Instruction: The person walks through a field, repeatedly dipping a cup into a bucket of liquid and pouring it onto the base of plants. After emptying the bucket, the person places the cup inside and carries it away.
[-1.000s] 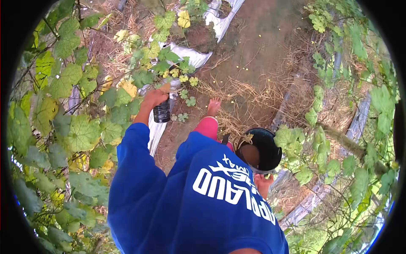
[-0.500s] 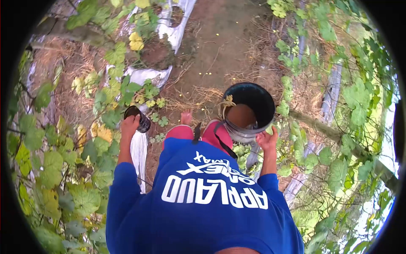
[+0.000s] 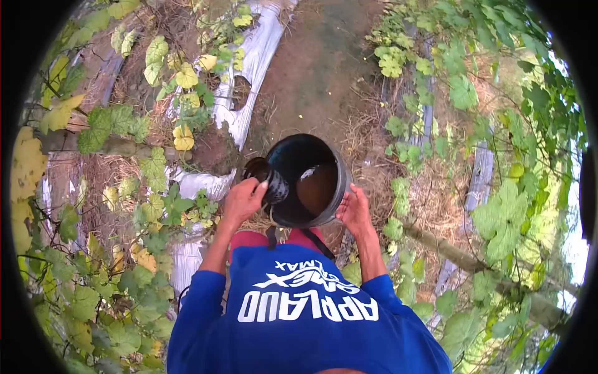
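Observation:
A dark bucket (image 3: pixel 339 193) with brown liquid (image 3: pixel 316 190) in it is in front of my knees, its mouth facing up toward me. My left hand (image 3: pixel 245 201) is closed on a small dark can (image 3: pixel 276 188) with pale marks on its side. The can is tilted over the left part of the bucket's rim, and its inside looks dark. My right hand (image 3: pixel 356 210) grips the bucket's right side near the rim, with the fingers curled against it. The bucket's underside is hidden from view.
Leafy vines (image 3: pixel 128 293) crowd the left side, with more vines (image 3: pixel 498 212) on the right. A wooden pole (image 3: pixel 451 249) slants low across the right. Torn pale plastic sheeting (image 3: pixel 252 68) lies by a bare dirt path (image 3: pixel 311 75) ahead.
My left hand has brought the can rightward from the vines to the bucket's rim. The bucket and my right hand have moved left, toward the middle of my body.

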### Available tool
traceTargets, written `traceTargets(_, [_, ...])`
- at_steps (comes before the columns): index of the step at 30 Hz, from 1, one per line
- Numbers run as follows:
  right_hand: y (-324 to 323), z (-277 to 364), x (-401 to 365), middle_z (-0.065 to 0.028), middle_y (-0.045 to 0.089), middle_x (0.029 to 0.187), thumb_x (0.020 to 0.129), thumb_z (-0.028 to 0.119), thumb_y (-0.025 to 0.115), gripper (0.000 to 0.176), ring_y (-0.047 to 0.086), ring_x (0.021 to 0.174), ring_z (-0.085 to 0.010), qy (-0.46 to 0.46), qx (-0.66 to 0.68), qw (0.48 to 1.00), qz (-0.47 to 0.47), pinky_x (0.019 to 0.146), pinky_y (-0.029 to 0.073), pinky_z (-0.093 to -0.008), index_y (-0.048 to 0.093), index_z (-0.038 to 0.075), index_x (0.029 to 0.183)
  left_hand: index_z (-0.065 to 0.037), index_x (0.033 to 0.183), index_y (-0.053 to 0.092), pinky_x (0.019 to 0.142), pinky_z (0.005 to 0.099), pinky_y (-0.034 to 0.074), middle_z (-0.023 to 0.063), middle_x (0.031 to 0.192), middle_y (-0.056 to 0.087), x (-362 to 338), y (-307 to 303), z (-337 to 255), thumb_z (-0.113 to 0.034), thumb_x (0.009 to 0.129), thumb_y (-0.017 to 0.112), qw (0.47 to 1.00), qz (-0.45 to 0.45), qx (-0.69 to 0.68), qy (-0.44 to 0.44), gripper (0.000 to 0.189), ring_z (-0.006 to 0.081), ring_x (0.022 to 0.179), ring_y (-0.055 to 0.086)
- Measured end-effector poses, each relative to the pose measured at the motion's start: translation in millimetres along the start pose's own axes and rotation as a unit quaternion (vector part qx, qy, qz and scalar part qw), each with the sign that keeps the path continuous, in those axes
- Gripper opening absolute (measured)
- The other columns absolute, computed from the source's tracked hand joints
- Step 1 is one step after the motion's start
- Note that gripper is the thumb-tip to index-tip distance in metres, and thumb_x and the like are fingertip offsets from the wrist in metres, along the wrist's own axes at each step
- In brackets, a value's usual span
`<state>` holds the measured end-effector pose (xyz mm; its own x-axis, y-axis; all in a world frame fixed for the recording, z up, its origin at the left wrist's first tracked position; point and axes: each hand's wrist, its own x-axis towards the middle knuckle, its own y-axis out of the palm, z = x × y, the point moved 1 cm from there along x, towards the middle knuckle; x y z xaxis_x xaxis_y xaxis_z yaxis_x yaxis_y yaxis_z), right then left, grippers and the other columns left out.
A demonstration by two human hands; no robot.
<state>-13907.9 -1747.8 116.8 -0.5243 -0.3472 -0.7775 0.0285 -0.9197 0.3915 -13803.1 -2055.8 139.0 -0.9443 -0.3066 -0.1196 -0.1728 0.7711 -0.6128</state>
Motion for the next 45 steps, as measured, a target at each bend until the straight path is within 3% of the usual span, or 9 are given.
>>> traceTargets(3, [24,33,12,0.0005,0.060,0.074,0.086,0.058,0.055,0.049,0.057,0.061,-0.0126,0.007,-0.059,0.998,0.035,0.051,0.046,-0.0275,0.061,0.010,0.092,0.001,0.078,0.056,0.057,0.0433,0.047,0.0202,0.072,0.058,62,69,9,-0.039,0.093,0.057,0.994,0.094,0.008,-0.054,0.042,0.0363,0.068,0.063])
traceTargets(9, [69,97,16,0.0009,0.057,0.083,0.090,0.046,0.058,0.035,0.054,0.070,-0.0102,0.027,-0.128,0.985,0.110,0.056,0.043,-0.0265,0.060,0.012,0.097,-0.006,0.091,0.065,0.058,0.0349,0.058,0.0060,0.078,0.057,138,164,54,-0.041,0.085,0.063,0.853,0.256,-0.195,-0.410,0.036,0.0169,0.065,0.060])
traceTargets(12, [92,127,9,0.0002,0.050,0.091,0.089,0.045,0.060,0.038,0.050,0.074,-0.0097,0.015,-0.198,0.974,0.106,0.059,0.042,-0.0258,0.057,0.010,0.102,-0.012,0.120,0.060,0.066,0.0443,0.060,0.0055,0.107,0.064,151,226,121,-0.042,0.085,0.063,0.760,0.198,-0.431,-0.445,0.046,0.0164,0.080,0.062])
traceTargets(18, [118,165,25,0.0000,0.045,0.088,0.088,0.045,0.061,0.040,0.046,0.072,-0.0092,-0.004,-0.352,0.923,0.154,0.059,0.038,-0.0251,0.050,0.009,0.102,-0.010,0.129,0.056,0.076,0.0474,0.058,0.0116,0.130,0.057,194,247,136,-0.045,0.085,0.062,0.662,0.250,-0.570,-0.417,0.057,0.0237,0.096,0.064])
traceTargets(27, [156,195,58,0.0036,0.034,0.080,0.088,0.043,0.062,0.037,0.033,0.066,-0.0070,-0.022,-0.432,0.894,0.117,0.057,0.029,-0.0235,0.045,0.011,0.094,-0.010,0.130,0.055,0.080,0.0469,0.056,0.0131,0.131,0.056,231,277,143,-0.046,0.085,0.062,0.761,0.245,-0.551,-0.239,0.058,0.0261,0.102,0.063])
traceTargets(33, [165,199,72,0.0031,0.043,0.083,0.088,0.045,0.059,0.040,0.039,0.069,-0.0070,0.045,-0.402,0.912,0.069,0.057,0.033,-0.0236,0.050,0.009,0.104,-0.009,0.131,0.054,0.082,0.0466,0.055,0.0141,0.133,0.055,250,278,151,-0.046,0.085,0.062,0.934,0.170,-0.310,-0.046,0.059,0.0277,0.105,0.062])
traceTargets(38, [151,193,86,0.0043,0.052,0.088,0.089,0.041,0.057,0.039,0.043,0.070,-0.0057,0.063,-0.278,0.958,0.025,0.055,0.033,-0.0231,0.052,0.010,0.113,-0.008,0.131,0.054,0.084,0.0463,0.054,0.0150,0.134,0.055,283,261,155,-0.046,0.085,0.062,0.991,0.071,-0.098,0.064,0.060,0.0291,0.108,0.062])
traceTargets(43, [142,186,108,0.0035,0.056,0.089,0.091,0.043,0.056,0.033,0.049,0.071,-0.0074,0.073,-0.164,0.984,-0.011,0.053,0.038,-0.0235,0.058,0.013,0.103,-0.004,0.122,0.059,0.096,0.0441,0.047,0.0198,0.121,0.062,294,224,148,-0.042,0.083,0.062,0.996,0.090,0.022,0.016,0.054,0.0364,0.112,0.059])
traceTargets(45, [137,181,125,0.0035,0.056,0.086,0.091,0.048,0.055,0.036,0.049,0.071,-0.0080,0.071,-0.133,0.989,-0.005,0.051,0.039,-0.0236,0.060,0.013,0.095,-0.003,0.107,0.066,0.094,0.0469,0.047,0.0214,0.101,0.068,299,147,90,-0.037,0.081,0.062,0.941,0.307,0.099,-0.104,0.043,0.0382,0.101,0.064])
